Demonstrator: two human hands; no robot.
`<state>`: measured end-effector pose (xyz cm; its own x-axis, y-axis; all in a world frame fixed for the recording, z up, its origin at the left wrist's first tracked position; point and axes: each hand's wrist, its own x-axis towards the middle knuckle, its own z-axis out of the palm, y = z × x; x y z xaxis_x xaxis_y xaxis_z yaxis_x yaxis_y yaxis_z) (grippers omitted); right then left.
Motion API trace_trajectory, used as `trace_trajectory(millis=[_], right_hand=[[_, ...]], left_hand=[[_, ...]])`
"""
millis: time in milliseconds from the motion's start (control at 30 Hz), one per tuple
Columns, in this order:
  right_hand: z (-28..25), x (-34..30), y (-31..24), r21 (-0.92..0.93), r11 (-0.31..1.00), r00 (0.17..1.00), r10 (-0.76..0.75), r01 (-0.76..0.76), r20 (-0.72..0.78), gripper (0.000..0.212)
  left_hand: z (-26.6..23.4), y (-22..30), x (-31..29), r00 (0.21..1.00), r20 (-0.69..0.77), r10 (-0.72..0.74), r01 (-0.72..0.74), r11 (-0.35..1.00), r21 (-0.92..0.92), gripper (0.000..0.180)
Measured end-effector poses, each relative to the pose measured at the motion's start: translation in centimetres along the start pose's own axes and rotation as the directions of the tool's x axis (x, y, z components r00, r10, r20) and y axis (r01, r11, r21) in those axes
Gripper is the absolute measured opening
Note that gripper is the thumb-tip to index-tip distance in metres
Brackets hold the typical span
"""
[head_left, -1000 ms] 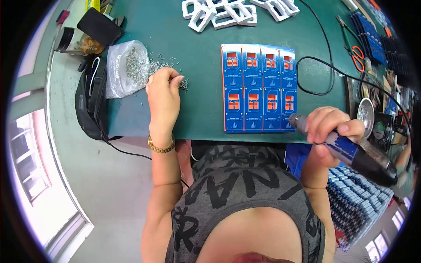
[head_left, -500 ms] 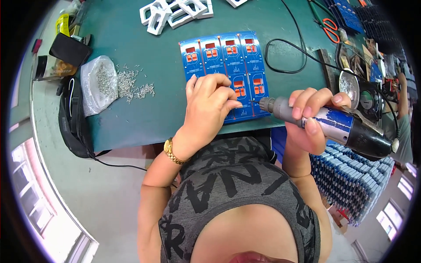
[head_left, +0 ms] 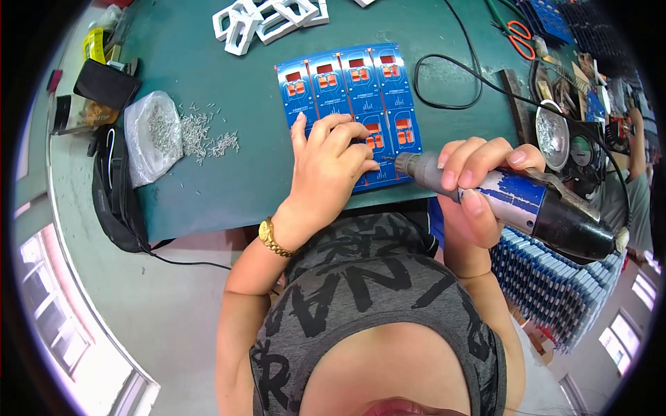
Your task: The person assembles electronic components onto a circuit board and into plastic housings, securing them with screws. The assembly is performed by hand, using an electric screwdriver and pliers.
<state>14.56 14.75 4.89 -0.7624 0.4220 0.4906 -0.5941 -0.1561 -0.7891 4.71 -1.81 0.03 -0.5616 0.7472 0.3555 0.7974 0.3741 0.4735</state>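
Note:
A blue panel [head_left: 334, 105] of repeated board sections with orange rectangular parts lies on the green table in front of me. My left hand [head_left: 325, 166] rests over its lower left part, fingers spread, covering some of the sections. Wrapped around an electric screwdriver [head_left: 515, 193] with a worn blue and silver body is my right hand [head_left: 479, 173]. The screwdriver's grey nose points left, with its thin tip over the panel's lower right area near my left thumb. Whether the tip touches a screw is too small to tell.
At the left, loose screws [head_left: 198, 135] spill from a clear plastic bag [head_left: 147, 142], beside a black pouch [head_left: 111, 191]. White frames [head_left: 277, 22] lie at the back. To the right are a black cable [head_left: 444, 107], orange-handled scissors [head_left: 520, 43], a metal dish [head_left: 551, 135] and stacked panels [head_left: 555, 291].
My left thumb and forefinger have parted from a pinch, and the fingers now lie spread. The screwdriver has shifted slightly left. The whole view has moved a little.

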Motion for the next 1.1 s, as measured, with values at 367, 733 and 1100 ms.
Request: trace_trajectory(millis=[367, 733, 1100], right_hand=[[0.4, 0.0, 0.8, 0.035, 0.999, 0.995, -0.020, 0.017, 0.098, 0.050], [1.5, 0.4, 0.7, -0.077, 0.994, 0.969, -0.062, 0.082, 0.239, 0.047], [1.8, 0.4, -0.2, -0.190, 0.972, 0.940, -0.070, 0.140, 0.334, 0.052]], left_hand=[[-0.5, -1.3, 0.2, 0.998, 0.061, -0.005, 0.012, 0.992, -0.122, 0.009], [-0.6, -1.4, 0.1, 1.000, 0.031, -0.002, 0.006, 0.991, -0.134, 0.014], [-0.6, -1.4, 0.0, 1.000, 0.025, -0.003, 0.008, 0.982, -0.187, 0.015]])
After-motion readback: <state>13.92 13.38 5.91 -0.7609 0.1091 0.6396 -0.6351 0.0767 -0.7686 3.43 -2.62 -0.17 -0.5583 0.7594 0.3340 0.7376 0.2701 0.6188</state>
